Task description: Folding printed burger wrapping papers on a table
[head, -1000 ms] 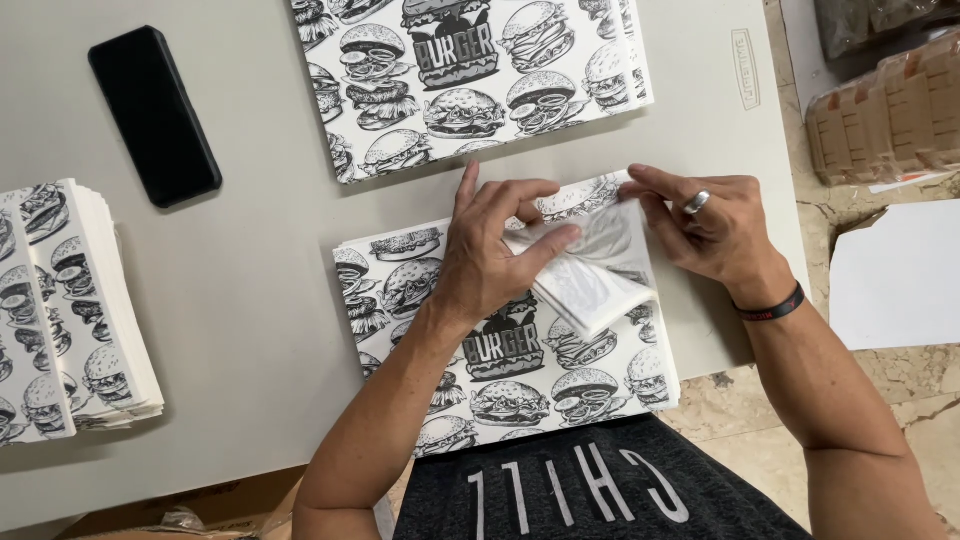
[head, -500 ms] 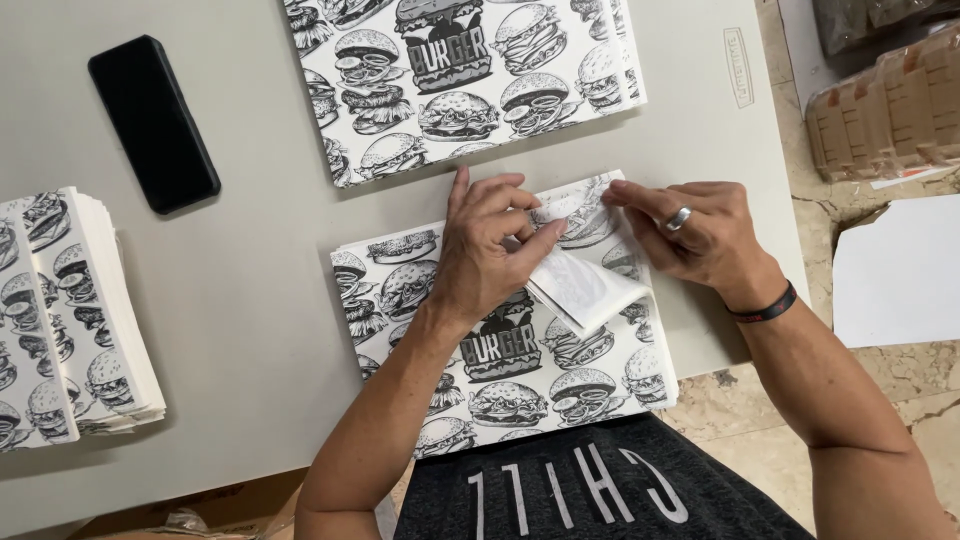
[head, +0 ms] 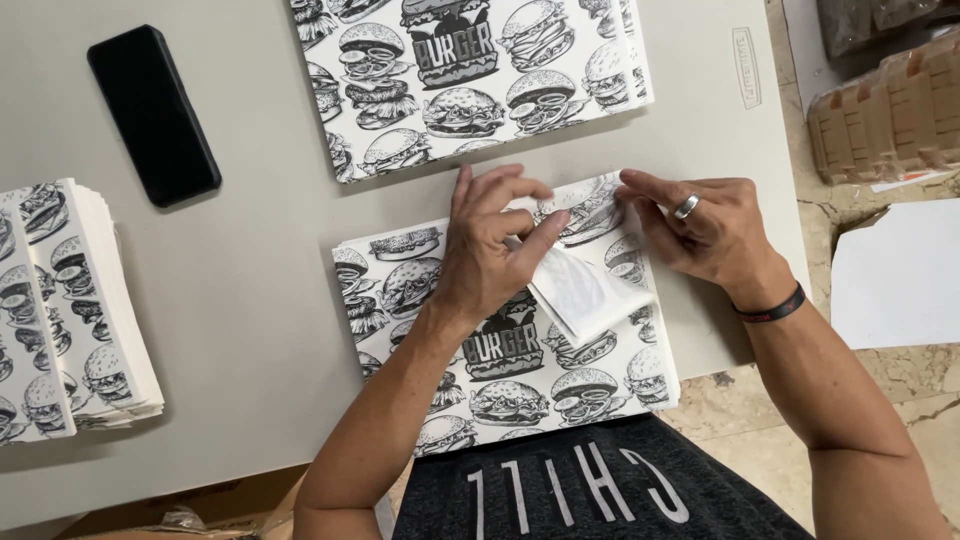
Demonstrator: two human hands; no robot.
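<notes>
a: where's the bag?
b: bag (head: 500,340) flat on the table (head: 250,300), front edge. your left hand (head: 490,250) pinches the napkin (head: 585,295) on it; right hand (head: 705,235) grips the bag's top corner.

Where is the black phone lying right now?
In the head view the black phone lies flat on the grey table, upper left, between the far stack of printed paper sheets and the folded stack at the left edge.
</notes>
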